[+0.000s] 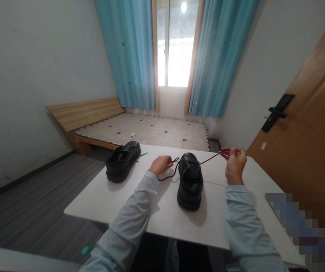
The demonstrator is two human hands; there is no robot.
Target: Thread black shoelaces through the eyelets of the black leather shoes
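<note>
I have the near black shoe [190,182] standing upright in the middle of the white tabletop [111,200], heel toward me. My left hand [160,165] sits just left of its toe, fingers curled shut around one end of the black lace [168,174], which sags in a loop onto the tabletop. My right hand [235,162] is raised to the right, fingers pinched on the other lace end [212,158], and that run is drawn taut from the eyelets.

To do this well I would judge it best to keep both ends evenly tensioned, pull outward and low so the shoe does not tip or slide, and take up the slack on the left side.

A second black shoe [122,160] lies well apart at the far left corner, its own lace trailing. Bare tabletop lies either side of the near shoe. My right hand is near the right edge, with the wooden door [307,143] beyond, so outward travel there looks limited; the left has more room.
</note>
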